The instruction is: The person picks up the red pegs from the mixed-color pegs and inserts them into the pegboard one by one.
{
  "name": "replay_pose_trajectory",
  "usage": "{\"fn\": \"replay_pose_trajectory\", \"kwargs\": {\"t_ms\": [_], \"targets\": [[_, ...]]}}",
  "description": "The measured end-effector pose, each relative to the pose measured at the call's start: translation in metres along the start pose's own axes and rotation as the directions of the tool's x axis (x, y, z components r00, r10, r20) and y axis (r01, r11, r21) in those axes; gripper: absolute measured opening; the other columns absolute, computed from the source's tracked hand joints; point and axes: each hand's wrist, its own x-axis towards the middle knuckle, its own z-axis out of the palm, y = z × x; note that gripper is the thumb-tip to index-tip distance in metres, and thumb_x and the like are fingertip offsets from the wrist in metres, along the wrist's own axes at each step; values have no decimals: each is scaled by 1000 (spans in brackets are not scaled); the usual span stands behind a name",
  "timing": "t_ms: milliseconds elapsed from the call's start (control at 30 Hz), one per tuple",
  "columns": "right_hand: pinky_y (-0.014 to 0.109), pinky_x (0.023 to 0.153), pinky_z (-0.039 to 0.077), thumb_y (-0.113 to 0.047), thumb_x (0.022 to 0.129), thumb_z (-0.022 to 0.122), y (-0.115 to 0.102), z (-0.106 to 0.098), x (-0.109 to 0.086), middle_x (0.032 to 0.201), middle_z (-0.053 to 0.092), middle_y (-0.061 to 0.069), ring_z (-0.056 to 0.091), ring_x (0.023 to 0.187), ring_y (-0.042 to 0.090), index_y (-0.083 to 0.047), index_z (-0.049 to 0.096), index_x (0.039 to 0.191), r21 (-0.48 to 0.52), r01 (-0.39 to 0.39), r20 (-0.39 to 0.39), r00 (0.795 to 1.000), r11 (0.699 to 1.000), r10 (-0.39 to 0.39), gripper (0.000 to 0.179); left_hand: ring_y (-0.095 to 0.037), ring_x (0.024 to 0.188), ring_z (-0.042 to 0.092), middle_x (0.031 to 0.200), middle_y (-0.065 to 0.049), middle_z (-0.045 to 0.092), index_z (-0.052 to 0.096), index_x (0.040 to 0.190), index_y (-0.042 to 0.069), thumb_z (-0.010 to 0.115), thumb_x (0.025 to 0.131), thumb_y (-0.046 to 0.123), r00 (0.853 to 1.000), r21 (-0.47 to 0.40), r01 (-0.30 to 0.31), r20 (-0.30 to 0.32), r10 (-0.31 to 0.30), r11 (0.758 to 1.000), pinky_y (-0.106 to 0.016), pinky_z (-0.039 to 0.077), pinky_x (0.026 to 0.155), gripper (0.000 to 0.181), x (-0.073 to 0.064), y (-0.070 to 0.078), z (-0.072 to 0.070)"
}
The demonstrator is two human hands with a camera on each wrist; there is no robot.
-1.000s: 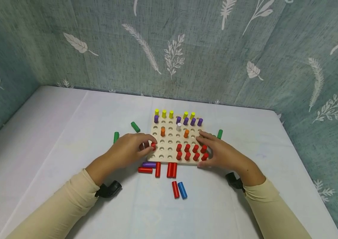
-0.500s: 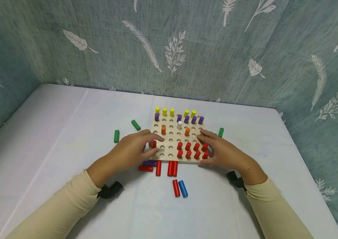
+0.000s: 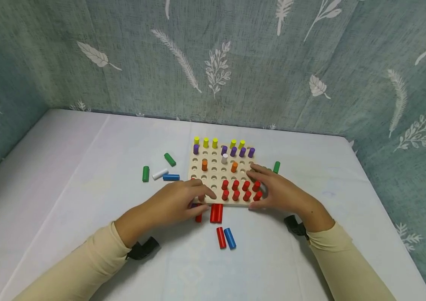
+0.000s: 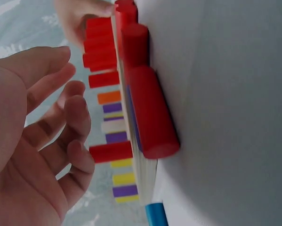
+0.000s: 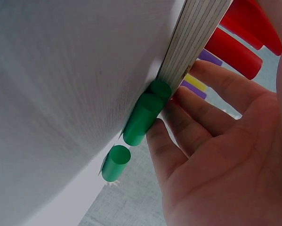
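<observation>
A wooden peg board (image 3: 213, 173) lies on the white table and holds yellow, purple, orange, white and red pegs. My left hand (image 3: 188, 202) hovers over the board's near-left corner, above loose pegs lying there. In the left wrist view its fingers (image 4: 77, 117) are loosely spread and hold nothing, close to a lying red peg (image 4: 150, 113). My right hand (image 3: 273, 190) rests with straight fingers (image 5: 197, 113) against the board's right edge, beside the standing red pegs (image 3: 241, 190).
Two red pegs (image 3: 216, 213) lie at the board's front edge, with a red peg (image 3: 220, 237) and a blue peg (image 3: 229, 238) nearer me. Green (image 3: 145, 173), white (image 3: 160, 174), blue (image 3: 170, 177) and green (image 3: 169, 159) pegs lie to the left. Green pegs (image 5: 141, 117) lie at the right edge.
My left hand has left the red peg at the board's left edge and slid towards me, over the loose pegs in front. White and blue pegs on the left are now uncovered. The right hand stays put.
</observation>
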Motion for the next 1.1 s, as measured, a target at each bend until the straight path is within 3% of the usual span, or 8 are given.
{"fn": "replay_pose_trajectory", "kwargs": {"t_ms": [167,433,567,767,1100], "targets": [[55,115,35,-41,73,89,1,6,-1,165,25,10,28,150,37,-14,42,152,10,-4,23,1000,1000,4,96,-6,74,53,95,5,65,71,116,23,75,91,31,997,4,-48,62,47,999,-19,45,62,27,-3,4,8],[54,115,36,-40,72,89,2,9,-1,165,26,10,30,150,36,-13,43,152,3,14,5,1000,1000,-15,96,-4,76,55,101,7,68,74,108,25,76,89,30,990,21,-127,65,125,992,-19,49,71,20,-7,11,16],[54,114,36,-41,73,89,3,8,-3,165,25,10,29,150,37,-13,42,152,-3,16,12,1000,1000,-16,96,-2,72,52,98,9,68,76,106,25,76,90,28,985,6,-156,80,155,988,-18,46,69,16,-7,13,19],[54,115,35,-41,73,89,2,4,-3,165,25,10,29,150,36,-13,42,152,-6,25,3,1000,1000,-25,95,-1,72,52,94,9,66,76,103,25,76,89,27,979,-24,-172,108,174,985,-18,45,68,14,-7,15,19],[55,114,35,-43,73,88,1,1,-2,166,24,9,30,150,37,-14,41,153,-20,13,1,1000,1000,-13,97,-1,82,58,96,12,68,77,101,26,77,89,29,964,-50,-170,198,177,984,-20,49,78,13,-6,20,19]]}}
